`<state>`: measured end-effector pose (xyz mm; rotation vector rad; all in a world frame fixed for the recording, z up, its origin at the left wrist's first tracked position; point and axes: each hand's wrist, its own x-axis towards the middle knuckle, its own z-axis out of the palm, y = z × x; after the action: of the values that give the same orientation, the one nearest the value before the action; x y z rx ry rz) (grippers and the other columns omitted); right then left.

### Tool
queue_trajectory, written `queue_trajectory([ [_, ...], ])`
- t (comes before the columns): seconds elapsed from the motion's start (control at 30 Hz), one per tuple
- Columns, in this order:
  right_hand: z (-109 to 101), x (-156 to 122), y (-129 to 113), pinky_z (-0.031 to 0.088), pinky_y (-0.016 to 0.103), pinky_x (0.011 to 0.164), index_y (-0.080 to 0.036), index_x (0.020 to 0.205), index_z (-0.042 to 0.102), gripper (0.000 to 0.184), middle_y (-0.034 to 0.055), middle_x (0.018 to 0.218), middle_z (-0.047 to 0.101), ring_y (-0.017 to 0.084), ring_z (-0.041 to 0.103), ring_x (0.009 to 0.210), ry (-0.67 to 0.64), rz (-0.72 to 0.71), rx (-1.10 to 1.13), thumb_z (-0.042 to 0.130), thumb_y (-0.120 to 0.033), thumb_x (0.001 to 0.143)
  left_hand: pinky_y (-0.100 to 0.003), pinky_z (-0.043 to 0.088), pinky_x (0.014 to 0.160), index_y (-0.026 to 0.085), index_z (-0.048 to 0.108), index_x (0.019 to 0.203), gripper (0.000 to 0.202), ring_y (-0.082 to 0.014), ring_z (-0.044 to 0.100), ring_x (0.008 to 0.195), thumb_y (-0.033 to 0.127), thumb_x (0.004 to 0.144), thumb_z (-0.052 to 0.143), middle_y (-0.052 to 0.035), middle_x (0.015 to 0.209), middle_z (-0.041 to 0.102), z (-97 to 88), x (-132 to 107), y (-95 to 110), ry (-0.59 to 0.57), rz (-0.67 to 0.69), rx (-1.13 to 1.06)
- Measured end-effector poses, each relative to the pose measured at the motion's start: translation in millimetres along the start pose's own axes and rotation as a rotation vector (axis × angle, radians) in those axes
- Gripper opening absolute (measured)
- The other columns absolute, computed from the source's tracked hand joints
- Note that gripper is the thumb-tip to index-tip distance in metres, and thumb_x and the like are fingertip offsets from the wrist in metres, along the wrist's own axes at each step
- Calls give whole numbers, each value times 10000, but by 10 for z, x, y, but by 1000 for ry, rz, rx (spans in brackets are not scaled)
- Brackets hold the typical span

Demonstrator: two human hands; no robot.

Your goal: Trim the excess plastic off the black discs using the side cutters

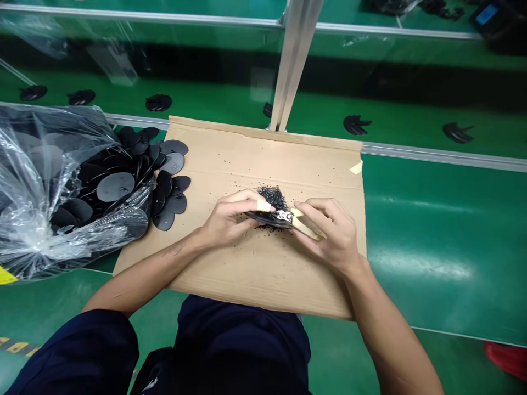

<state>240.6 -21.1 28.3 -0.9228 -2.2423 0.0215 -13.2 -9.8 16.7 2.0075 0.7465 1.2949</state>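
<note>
Between thumb and fingers, my left hand (234, 215) grips a thin black plastic disc (263, 218) by its left side; the thumb has a pale wrap around its tip. My right hand (331, 233) is closed around the cream handles of a pair of nippers (305, 226). The metal jaws of the nippers meet the right part of the disc; whether they bite on it I cannot tell. Under both hands lies a pile of tiny black plastic bits (272, 196), spread over a cardboard sheet (263, 274).
At left, a clear plastic bag (45, 230) spills many black oval discs (116, 187) onto the cardboard's edge. Beyond a metal rail, several black pieces (356, 124) lie on the green surface. An upright metal post (294, 66) stands behind the cardboard.
</note>
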Motion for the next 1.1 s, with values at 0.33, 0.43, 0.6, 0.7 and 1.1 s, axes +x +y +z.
queue_trajectory([
  [0.33,-62,25,-56,477,306,664,-228,1215,660,266,60,957,760,170,634,775,-12,-13,-102,679,-244,950,-251,596,761,218,767,1139,224,-132,714,896,152,941,683,-64,984,756,27,-19,-25,12,56,-18],
  [0.43,-97,35,-64,476,300,669,-220,1173,677,211,56,941,767,165,623,766,-34,-35,-142,670,-276,970,-251,605,772,235,758,1162,247,-129,724,913,145,948,674,-61,998,765,28,-33,-40,7,99,1],
  [0.6,-111,3,-62,469,303,654,-247,1130,716,174,31,890,773,157,640,733,-28,-39,-183,647,-317,987,-258,617,781,250,736,1202,291,-136,742,937,138,937,692,-73,1038,775,41,-50,-50,8,149,4],
  [0.7,-78,-17,-85,498,295,658,-227,1115,724,164,32,881,769,154,655,725,-11,-24,-81,661,-277,972,-259,617,781,240,739,1185,270,-139,746,929,142,938,690,-75,1027,776,43,-45,-34,-1,164,-11],
  [1.1,59,8,-15,455,356,714,-205,1133,717,231,77,968,756,216,634,848,-71,112,-40,651,-337,955,-271,577,769,173,728,1075,139,-149,687,901,193,951,668,-78,978,723,7,-38,-8,-119,91,142],
])
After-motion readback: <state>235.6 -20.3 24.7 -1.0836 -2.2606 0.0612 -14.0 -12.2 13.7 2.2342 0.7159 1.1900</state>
